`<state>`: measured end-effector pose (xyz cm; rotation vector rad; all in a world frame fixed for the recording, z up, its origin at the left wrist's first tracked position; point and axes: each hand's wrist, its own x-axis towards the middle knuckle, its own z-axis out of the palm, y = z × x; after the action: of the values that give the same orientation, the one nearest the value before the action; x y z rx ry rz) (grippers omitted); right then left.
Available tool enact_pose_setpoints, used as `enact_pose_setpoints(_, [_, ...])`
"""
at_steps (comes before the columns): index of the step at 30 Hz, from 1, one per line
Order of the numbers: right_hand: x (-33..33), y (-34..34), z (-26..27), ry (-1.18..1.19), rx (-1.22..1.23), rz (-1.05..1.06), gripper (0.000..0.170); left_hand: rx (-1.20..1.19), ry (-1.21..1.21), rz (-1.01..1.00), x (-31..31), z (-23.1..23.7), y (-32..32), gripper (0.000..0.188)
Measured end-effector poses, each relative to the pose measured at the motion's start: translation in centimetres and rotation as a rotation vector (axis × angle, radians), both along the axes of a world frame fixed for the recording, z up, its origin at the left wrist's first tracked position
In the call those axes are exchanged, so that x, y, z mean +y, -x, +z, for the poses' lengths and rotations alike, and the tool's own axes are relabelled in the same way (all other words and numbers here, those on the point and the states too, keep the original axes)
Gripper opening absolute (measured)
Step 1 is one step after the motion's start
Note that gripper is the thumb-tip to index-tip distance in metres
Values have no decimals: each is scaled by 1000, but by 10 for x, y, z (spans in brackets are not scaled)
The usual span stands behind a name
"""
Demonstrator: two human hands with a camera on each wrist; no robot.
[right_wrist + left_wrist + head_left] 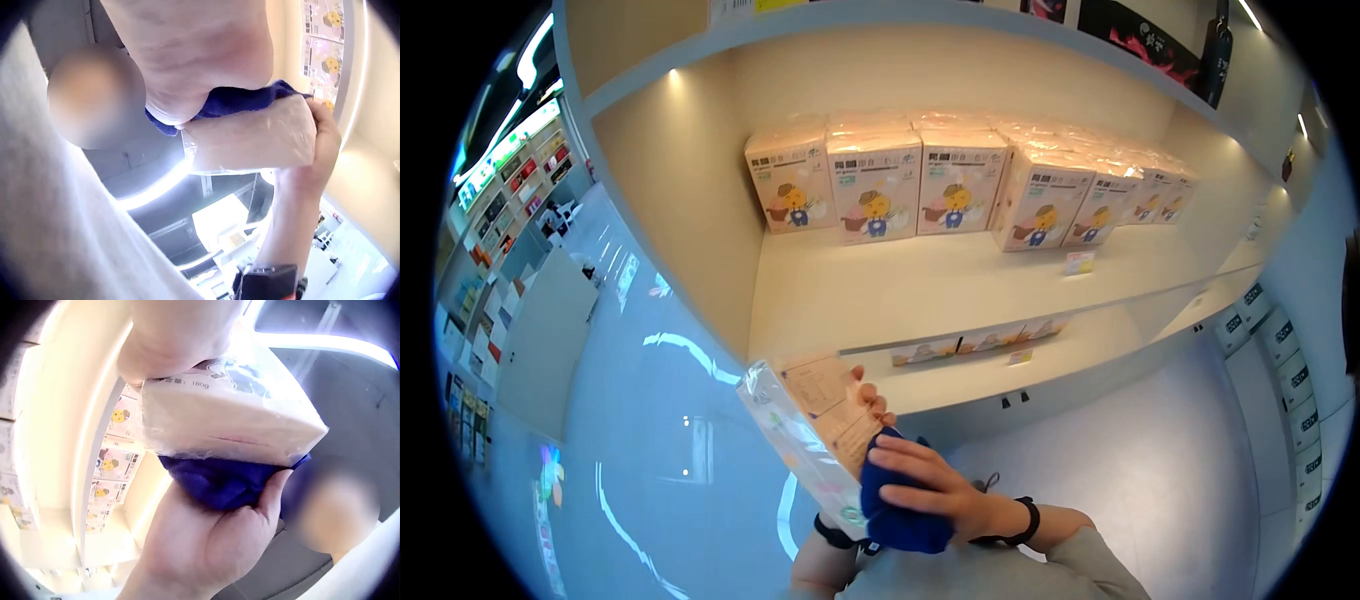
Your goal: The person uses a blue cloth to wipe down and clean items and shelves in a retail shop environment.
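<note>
A pale cardboard box in clear plastic wrap (805, 445) is held at a tilt in front of the body. My left hand (872, 398) grips it, fingers curled over its far edge and the palm hidden behind it. Over the near end of the box, my right hand (928, 487) holds a bunched dark blue cloth (908, 522), fingers spread across it. From the left wrist, the cloth (219, 481) lies along the box's end face (219, 425), with the right thumb bent against it. In the right wrist view, the left hand (324, 134) wraps the box's other side.
Similar wrapped boxes (875, 185) stand in rows on a lit shelf (880, 285) ahead, with a small price tag (1080, 263) at its front edge. A lower shelf (990, 380) juts out near the hands. Stacked cartons (1300, 390) line the right side.
</note>
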<state>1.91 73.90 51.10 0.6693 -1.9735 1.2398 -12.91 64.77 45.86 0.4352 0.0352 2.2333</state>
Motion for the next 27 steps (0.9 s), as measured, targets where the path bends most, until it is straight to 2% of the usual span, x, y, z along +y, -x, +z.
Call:
enact_pose_setpoints(1, [-6, -1, 0, -66, 8, -7, 63, -27, -22, -95, 0, -5, 4, 71])
enact_pose_setpoints(3, [-6, 2, 0, -95, 25, -8, 63, -4, -32, -81, -4, 1, -2, 70])
enact_pose_setpoints(6, [8, 4, 22, -35, -72, 16, 65, 57, 128, 68, -10, -1, -8, 76])
enact_pose_setpoints(7, [11, 4, 35, -34, -71, 15, 65, -54, -28, 89, -10, -21, -18, 49])
enact_pose_setpoints(8, [13, 4, 47, -193, -83, -87, 66, -50, -28, 88, -9, -20, -23, 49])
enact_pose_setpoints(9, [16, 5, 54, -352, -92, -191, 67, -20, 99, 169, -8, -19, -26, 54])
enact_pose_setpoints(10, [15, 8, 55, -414, -60, -282, 68, 9, 227, 252, -7, -17, -28, 59])
enact_pose_setpoints(13, [13, 10, 46, -406, -22, -350, 55, 97, 599, 517, -8, -11, -31, 81])
enact_pose_setpoints(15, [13, -1, 26, -384, -10, -330, 55, 249, 475, 546, -19, -15, -12, 75])
enact_pose_setpoints(16, [16, -4, 14, -363, 20, -317, 53, 252, 643, 675, -21, -10, -11, 79])
enact_pose_setpoints(17, [19, -7, 7, -372, 25, -308, 53, 246, 635, 685, -16, 3, -5, 79])
enact_pose_setpoints(19, [28, -14, -6, -204, -29, -314, 55, 178, 675, 1159, -7, 23, 9, 71])
enact_pose_setpoints(20, [36, -15, -14, -140, -66, -297, 59, 179, 668, 1164, -12, 29, 19, 71])
enact_pose_setpoints(22, [48, -25, -33, 43, -241, -283, 57, 690, 892, 1222, -27, 42, 44, 62])
enact_pose_setpoints(24, [58, -36, -48, 218, -352, -289, 56, 793, 844, 1318, -13, 70, 69, 42])
enact_pose_setpoints(25, [63, -41, -54, 209, -342, -292, 56, 833, 781, 1338, -2, 89, 80, 35])
enact_pose_setpoints(27, [72, -54, -67, 294, -392, -365, 57, 929, 705, 1352, 17, 105, 112, 34])
